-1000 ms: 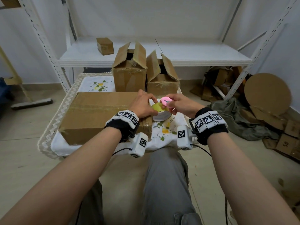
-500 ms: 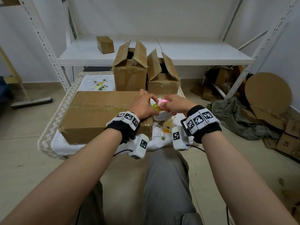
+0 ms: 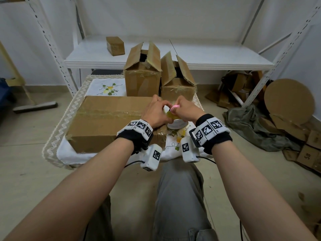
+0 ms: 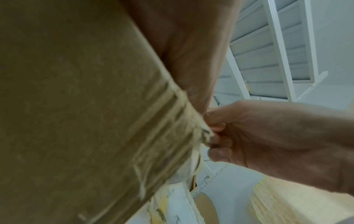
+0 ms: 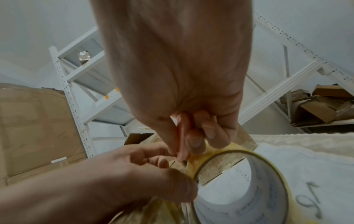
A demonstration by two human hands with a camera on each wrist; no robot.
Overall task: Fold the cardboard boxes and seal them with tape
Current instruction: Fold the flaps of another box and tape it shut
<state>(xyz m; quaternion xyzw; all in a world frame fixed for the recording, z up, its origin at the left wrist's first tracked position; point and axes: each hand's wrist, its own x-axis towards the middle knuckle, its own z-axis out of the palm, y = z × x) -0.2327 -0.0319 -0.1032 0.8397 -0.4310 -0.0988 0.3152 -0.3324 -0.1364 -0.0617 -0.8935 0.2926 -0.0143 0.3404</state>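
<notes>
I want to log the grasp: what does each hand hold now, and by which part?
The right hand pinches a small pink cutter by its body. The left hand pinches the tape strip near its end by the roll.

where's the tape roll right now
In the head view the tape roll sits on the white tablecloth just right of the big closed box, under both hands, in front of the two open boxes.

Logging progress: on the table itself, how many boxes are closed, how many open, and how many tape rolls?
Closed boxes: 1, the big box
Open boxes: 2, the tall box and the short box
Tape rolls: 1, the roll
Total: 4
</notes>
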